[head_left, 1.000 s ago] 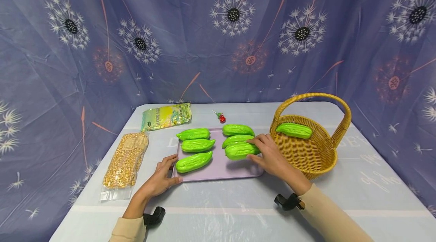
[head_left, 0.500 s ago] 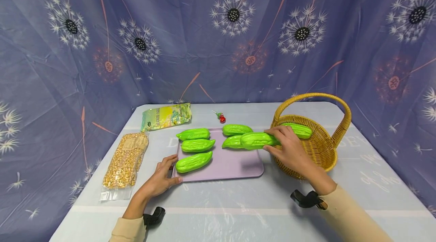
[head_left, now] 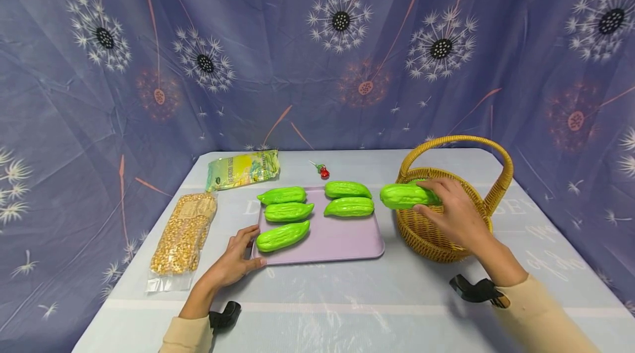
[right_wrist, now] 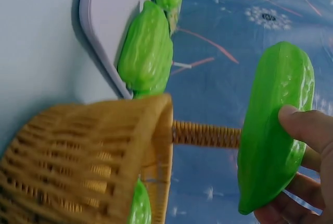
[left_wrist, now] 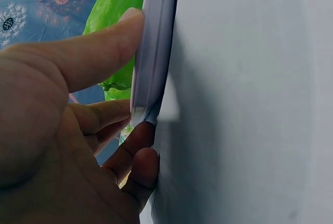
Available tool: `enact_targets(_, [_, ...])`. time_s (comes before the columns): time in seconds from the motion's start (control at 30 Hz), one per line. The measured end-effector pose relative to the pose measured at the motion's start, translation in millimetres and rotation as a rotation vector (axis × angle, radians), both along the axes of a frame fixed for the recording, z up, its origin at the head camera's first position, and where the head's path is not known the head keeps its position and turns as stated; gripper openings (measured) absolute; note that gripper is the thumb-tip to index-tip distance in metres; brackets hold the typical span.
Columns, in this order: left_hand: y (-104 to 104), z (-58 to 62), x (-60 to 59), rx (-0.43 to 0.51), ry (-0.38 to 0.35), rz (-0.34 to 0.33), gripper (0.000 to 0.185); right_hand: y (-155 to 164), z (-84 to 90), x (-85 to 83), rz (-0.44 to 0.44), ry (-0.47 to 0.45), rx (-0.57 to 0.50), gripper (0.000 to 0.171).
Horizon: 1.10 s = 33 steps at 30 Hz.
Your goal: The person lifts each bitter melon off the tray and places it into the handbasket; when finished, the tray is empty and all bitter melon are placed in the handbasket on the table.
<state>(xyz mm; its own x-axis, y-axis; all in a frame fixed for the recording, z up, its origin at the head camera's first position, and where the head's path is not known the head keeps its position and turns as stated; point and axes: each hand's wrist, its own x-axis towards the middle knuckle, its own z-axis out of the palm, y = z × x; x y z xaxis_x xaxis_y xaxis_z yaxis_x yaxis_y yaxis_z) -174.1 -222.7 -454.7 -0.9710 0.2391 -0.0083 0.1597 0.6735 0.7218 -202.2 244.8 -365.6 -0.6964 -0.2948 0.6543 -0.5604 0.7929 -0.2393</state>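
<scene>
Right hand [head_left: 456, 216] raised above basket [head_left: 425, 244], gripping green gourd [head_left: 408, 197].

A clear plastic bag of golden kernels [head_left: 183, 237] lies left of the left hand [head_left: 234, 262]. Beyond that hand are a shiny green-and-yellow packet [head_left: 243, 170], a tiny red-and-green ornament [head_left: 323, 171] and a hanging blue-purple dandelion-print cloth [head_left: 278, 83].

Ridged vegetables [head_left: 407, 197] gleamed like glossy plastic; the tray [head_left: 342, 240] was smooth and matt, the basket [head_left: 431, 242] rough, woven wicker, the grain bag [head_left: 181, 237] clear, shiny plastic, the backdrop [head_left: 278, 66] creased cloth.
</scene>
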Motion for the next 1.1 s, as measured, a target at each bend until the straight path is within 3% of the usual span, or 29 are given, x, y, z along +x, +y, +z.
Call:
enact_targets(0.63, [0.0,0.6,-0.1,-0.004,-0.001,0.002,0.077,37.5,-5.9,-9.3,-0.123,-0.166,0.03,0.047])
enact_targets(1.1, [0.4,0.0,0.3,-0.005,0.01,0.001,0.076,45.3,0.1,-29.4,-0.226,-0.335,0.147,0.048])
